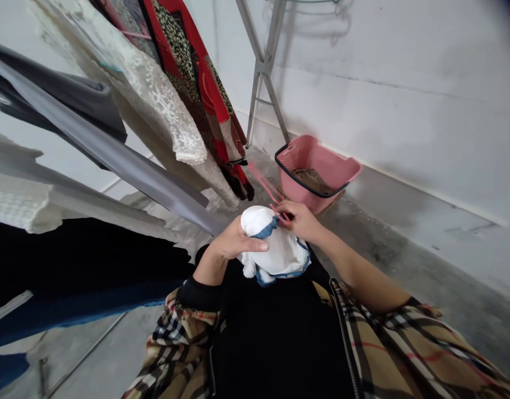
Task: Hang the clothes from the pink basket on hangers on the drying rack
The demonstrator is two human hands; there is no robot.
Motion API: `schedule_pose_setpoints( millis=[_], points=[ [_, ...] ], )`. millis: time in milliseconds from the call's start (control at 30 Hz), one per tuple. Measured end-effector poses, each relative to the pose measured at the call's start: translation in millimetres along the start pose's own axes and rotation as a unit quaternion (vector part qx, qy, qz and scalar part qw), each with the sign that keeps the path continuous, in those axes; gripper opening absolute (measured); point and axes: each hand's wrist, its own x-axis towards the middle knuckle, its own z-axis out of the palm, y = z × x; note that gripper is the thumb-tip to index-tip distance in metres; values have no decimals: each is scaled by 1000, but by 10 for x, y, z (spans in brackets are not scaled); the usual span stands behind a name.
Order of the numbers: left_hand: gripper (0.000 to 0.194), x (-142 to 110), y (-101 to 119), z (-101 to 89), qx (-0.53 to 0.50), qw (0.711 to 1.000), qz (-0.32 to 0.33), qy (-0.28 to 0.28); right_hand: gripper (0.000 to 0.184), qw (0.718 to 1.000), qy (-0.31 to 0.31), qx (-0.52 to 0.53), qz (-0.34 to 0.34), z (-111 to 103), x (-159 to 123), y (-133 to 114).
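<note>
My left hand (233,241) is closed around a white garment (280,254) with blue edging, its thumb lying across the front. The cloth is bunched up before my body, so its exact kind does not show. My right hand (303,223) pinches a thin pink clothes hanger (264,182) at the garment's upper right edge. Part of the hanger sticks out forward past my fingers; the rest is hidden by the cloth and the hand.
Hanging clothes fill the left side, among them a white lace garment (172,105) and a red patterned one (209,83). Ahead, a pink basket (350,166) holds brown cloth (311,178). A metal rack leg (263,65) stands before the white wall (396,83).
</note>
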Motion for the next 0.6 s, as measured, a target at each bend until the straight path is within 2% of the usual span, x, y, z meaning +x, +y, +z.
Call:
schedule_pose_setpoints(
  millis=[67, 133, 167, 233, 300, 367, 433, 500, 600],
  points=[
    [61, 14, -37, -65, 63, 998, -8, 1, 32, 998, 15, 38, 36, -93, 3, -47],
    [45, 63, -121, -143, 153, 986, 0, 60, 30, 993, 54, 69, 73, -210, -23, -159],
    [38, 99, -176, -175, 216, 970, 15, 107, 28, 990, 78, 77, 84, -258, -39, -232],
    [34, 179, -290, -209, 363, 907, 45, 208, 25, 984, 126, 85, 88, -313, -64, -387],
    [44, 249, -389, -200, 494, 816, 75, 290, 23, 980, 157, 87, 83, -312, -73, -516],
    [53, 291, -460, -170, 574, 735, 114, 343, 26, 978, 164, 96, 87, -285, -69, -595],
    [52, 301, -505, -152, 611, 684, 151, 369, 30, 976, 166, 102, 95, -266, -57, -625],
    [46, 289, -528, -162, 627, 665, 156, 376, 33, 976, 175, 94, 92, -272, -46, -623],
    [38, 249, -528, -227, 638, 663, 101, 379, 36, 977, 187, 61, 86, -317, -38, -597]
  ],
)
